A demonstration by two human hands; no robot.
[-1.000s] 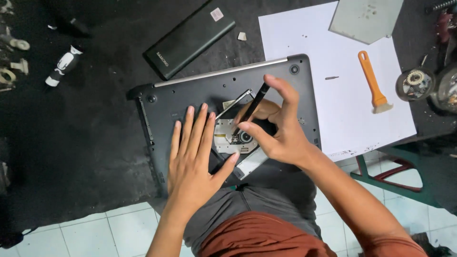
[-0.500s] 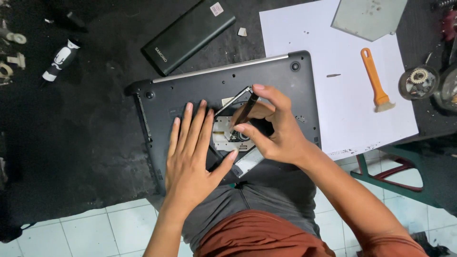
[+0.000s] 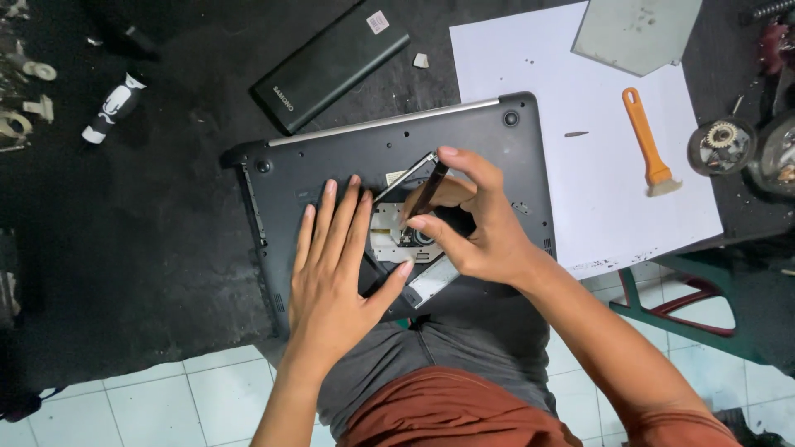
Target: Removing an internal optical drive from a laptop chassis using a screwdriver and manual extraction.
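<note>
Head view, places given from the laptop.

- Laptop point(image 3: 464, 141): dark grey, turned underside up, resting on your lap and the edge of the black work surface point(image 3: 149, 232). An opening near its middle shows the pale disc drive point(image 3: 389, 240).
- Your left hand point(image 3: 335, 273): laid flat on the laptop's underside, fingers straight and slightly fanned, thumb stretched out toward the drive opening. It holds nothing.
- Your right hand point(image 3: 476, 223): over the drive opening, thumb and fingers pinching a slim dark screwdriver point(image 3: 428, 192). The tool stands tilted, its lower end down in the opening; you cannot tell what the tip touches.
- Black battery pack point(image 3: 331, 62): long and flat, lying at a slant just beyond the laptop's far edge.
- White paper sheet point(image 3: 580, 182): to the right of the laptop, its corner tucked beside the laptop's far right corner.
- Orange-handled scraper point(image 3: 646, 141): on the paper, well right of the laptop.
- Small dark screw point(image 3: 576, 133): on the paper, between the laptop and the scraper.
- Grey metal plate point(image 3: 633, 33): at the far end of the paper, beyond the laptop's right corner.
- Round gear part point(image 3: 720, 145): past the paper, farthest right of the laptop.
- Small black-and-white bottle point(image 3: 112, 112): far to the left of the laptop.
</note>
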